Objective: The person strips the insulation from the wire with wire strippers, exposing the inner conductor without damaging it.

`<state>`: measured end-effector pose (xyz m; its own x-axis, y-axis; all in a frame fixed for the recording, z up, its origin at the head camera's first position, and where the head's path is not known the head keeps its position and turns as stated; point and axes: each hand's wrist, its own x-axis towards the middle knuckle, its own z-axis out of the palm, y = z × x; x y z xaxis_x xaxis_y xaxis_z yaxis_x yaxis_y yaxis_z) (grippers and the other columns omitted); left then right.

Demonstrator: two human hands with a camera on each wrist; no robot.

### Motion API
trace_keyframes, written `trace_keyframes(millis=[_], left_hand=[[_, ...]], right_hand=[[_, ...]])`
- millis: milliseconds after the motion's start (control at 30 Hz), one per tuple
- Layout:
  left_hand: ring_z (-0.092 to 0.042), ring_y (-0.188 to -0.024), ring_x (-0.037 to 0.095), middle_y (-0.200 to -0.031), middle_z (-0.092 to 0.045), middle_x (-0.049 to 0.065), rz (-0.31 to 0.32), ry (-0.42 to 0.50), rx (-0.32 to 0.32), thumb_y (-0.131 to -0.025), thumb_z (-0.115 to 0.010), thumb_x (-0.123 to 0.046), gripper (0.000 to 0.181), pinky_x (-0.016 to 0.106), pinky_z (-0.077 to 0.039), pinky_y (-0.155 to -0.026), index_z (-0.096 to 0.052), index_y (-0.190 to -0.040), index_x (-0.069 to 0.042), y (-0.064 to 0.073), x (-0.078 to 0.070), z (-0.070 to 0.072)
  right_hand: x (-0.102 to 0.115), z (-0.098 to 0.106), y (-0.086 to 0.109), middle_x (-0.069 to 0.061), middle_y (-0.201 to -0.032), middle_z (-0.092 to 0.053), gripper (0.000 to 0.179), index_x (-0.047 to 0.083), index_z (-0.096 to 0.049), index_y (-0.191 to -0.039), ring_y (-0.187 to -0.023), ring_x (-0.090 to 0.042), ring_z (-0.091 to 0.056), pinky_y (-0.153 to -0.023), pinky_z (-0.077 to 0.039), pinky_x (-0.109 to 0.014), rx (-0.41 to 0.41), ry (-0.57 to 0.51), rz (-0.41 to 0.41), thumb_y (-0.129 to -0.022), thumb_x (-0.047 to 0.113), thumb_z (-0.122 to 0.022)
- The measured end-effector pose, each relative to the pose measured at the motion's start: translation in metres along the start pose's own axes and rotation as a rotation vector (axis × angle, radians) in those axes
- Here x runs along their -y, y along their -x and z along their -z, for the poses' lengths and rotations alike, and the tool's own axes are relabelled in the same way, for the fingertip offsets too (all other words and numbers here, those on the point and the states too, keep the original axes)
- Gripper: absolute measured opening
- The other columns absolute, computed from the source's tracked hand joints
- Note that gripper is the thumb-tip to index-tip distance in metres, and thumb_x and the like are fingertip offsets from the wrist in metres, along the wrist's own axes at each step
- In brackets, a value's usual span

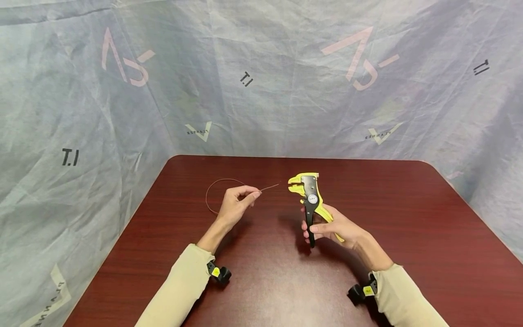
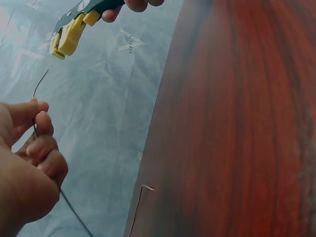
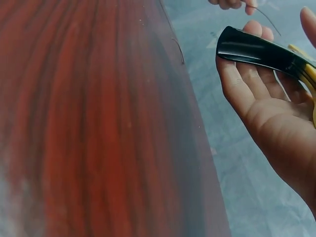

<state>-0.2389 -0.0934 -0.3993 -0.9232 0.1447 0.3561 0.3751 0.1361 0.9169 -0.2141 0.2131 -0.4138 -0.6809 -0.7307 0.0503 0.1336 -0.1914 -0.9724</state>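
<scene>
In the head view, the left grip is pinched together on a thin wire, finger and thumb closed near one end. The wire's tip juts out to the right of that grip, and the rest curves in a loop behind and to its left. The right grip is clamped around the handles of a yellow and black wire stripper, whose head rises above and left of it, near the wire's tip but apart. Both are over a dark red counter.

In the left wrist view, wire extends above and below the left grip; a bent wire end shows below and right of it.

In the right wrist view, fingers wrap the black handle beside the right grip's palm; the left grip is above.
</scene>
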Motion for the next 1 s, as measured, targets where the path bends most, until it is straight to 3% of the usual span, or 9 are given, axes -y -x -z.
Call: trace_keyframes(millis=[100, 200, 467, 733, 1000], left_hand=[[-0.048, -0.056, 0.006, -0.063, -0.052, 0.022, -0.025, 0.003, -0.015, -0.092, -0.069, -0.007, 0.016, 0.018, -0.038, -0.055, -0.074, -0.098, 0.007, -0.001, 0.000, -0.002], [-0.044, -0.053, 0.004, -0.059, -0.049, 0.017, -0.046, 0.010, -0.020, -0.092, -0.069, -0.007, 0.015, 0.019, -0.036, -0.053, -0.074, -0.097, 0.007, -0.001, -0.002, -0.004], [-0.049, -0.057, 0.012, -0.062, -0.053, 0.001, -0.056, 0.067, 0.012, -0.093, -0.067, -0.004, 0.016, 0.021, -0.040, -0.055, -0.072, -0.095, 0.011, -0.003, -0.010, -0.008], [-0.049, -0.053, 0.021, -0.055, -0.050, -0.002, -0.080, 0.107, -0.007, -0.093, -0.065, -0.002, 0.011, 0.024, -0.042, -0.060, -0.070, -0.094, 0.007, -0.004, -0.016, -0.011], [-0.048, -0.054, 0.008, -0.059, -0.055, -0.005, 0.018, 0.222, 0.042, -0.092, -0.065, 0.000, 0.016, 0.019, -0.038, -0.052, -0.066, -0.095, 0.016, -0.003, -0.021, -0.012]], right_hand=[[0.000, 0.000, -0.002, -0.004, -0.101, -0.069, 0.041, 0.008, -0.047, -0.131, -0.092, -0.016, -0.069, -0.083, -0.059, -0.041, 0.013, 0.011, -0.004, -0.094, -0.009, -0.054], [0.001, -0.001, -0.004, -0.004, -0.100, -0.069, 0.041, 0.008, -0.046, -0.131, -0.090, -0.016, -0.070, -0.083, -0.059, -0.040, 0.019, 0.013, -0.010, -0.094, -0.008, -0.055], [0.002, -0.004, -0.007, -0.004, -0.101, -0.070, 0.044, 0.010, -0.047, -0.133, -0.092, -0.016, -0.070, -0.085, -0.059, -0.040, 0.029, -0.004, -0.025, -0.094, -0.008, -0.056], [0.001, -0.005, -0.007, -0.004, -0.103, -0.069, 0.047, 0.009, -0.045, -0.135, -0.094, -0.017, -0.069, -0.086, -0.058, -0.041, 0.078, -0.036, 0.008, -0.093, -0.011, -0.052], [0.001, -0.006, -0.008, -0.005, -0.104, -0.068, 0.048, 0.009, -0.044, -0.135, -0.094, -0.018, -0.069, -0.086, -0.058, -0.040, 0.115, -0.058, 0.028, -0.093, -0.012, -0.051]])
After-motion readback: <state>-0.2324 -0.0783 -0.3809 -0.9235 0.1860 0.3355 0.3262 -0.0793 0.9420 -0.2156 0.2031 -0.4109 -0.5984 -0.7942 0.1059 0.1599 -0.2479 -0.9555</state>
